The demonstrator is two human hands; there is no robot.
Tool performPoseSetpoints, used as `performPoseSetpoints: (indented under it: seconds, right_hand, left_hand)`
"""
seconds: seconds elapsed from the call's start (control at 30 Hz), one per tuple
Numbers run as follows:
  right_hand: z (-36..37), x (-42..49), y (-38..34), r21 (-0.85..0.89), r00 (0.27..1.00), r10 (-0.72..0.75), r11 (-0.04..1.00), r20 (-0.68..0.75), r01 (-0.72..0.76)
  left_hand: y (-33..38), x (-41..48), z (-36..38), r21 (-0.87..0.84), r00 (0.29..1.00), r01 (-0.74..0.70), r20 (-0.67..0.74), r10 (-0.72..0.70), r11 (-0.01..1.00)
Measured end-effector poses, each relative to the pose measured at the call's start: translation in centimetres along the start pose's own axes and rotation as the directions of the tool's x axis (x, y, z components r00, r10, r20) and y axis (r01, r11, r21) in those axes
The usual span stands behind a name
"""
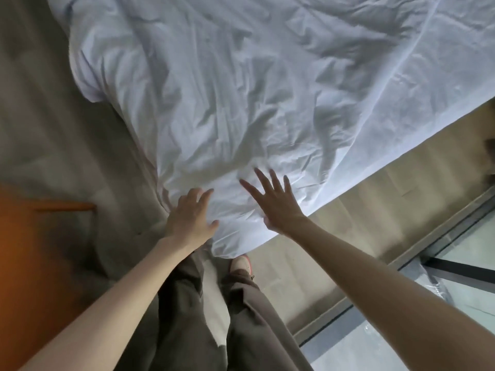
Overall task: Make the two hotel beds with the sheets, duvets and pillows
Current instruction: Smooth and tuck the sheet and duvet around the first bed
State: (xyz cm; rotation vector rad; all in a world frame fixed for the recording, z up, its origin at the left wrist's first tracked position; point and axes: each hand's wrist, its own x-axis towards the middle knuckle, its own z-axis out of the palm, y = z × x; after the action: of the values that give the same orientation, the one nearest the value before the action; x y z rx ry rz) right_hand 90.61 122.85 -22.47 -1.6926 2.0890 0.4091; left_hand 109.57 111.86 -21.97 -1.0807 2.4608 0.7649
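1. The white sheet (241,89) lies spread and heavily creased over the bed. Its near corner drapes over the mattress corner, just in front of the person's legs.
2. It looks thin, light and limp, so it will likely bunch under a push. The hem or corner seems a better hold than mid-cloth.
3. The left hand (191,218) rests on that corner, fingers loosely bent, pinching nothing visible.
4. The right hand (270,202) is splayed with straight fingers near the sheet's edge; contact is unclear.
5. Beyond are the floor (348,210) and a glass panel (455,277).
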Motion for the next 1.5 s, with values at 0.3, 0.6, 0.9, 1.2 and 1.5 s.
performPoseSetpoints:
  seconds: [0.3, 0.6, 0.9, 1.2, 1.5]
  right_hand:
    - [1.8, 5.9, 3.0, 0.165, 0.947, -0.005, 0.984, -0.32, 0.061]
    - [-5.3, 3.8, 2.1, 0.178, 0.904, -0.118, 0.962, -0.411, 0.206]
    - [-9.1, 1.4, 1.7, 0.263, 0.913, -0.014, 0.956, -0.407, 0.132]
    - [-13.6, -5.7, -0.2, 0.202, 0.931, 0.091, 0.979, -0.353, -0.019]
    - [-17.3, -12.0, -2.5, 0.145, 0.863, 0.156, 0.985, -0.48, -0.097]
  left_hand:
    - [1.5, 3.2, 7.0, -0.117, 0.981, 0.149, -0.106, -0.161, 0.982]
    - [3.5, 5.2, 6.4, -0.284, 0.835, 0.241, -0.427, -0.348, 0.928]
    - [0.7, 3.5, -1.2, -0.263, 0.875, 0.165, -0.406, -0.264, 0.951]
    - [3.4, -7.3, -6.9, -0.119, 0.901, 0.077, -0.416, -0.12, 0.99]
    - [5.4, -14.4, -9.8, -0.016, 0.846, 0.051, -0.531, -0.051, 0.999]
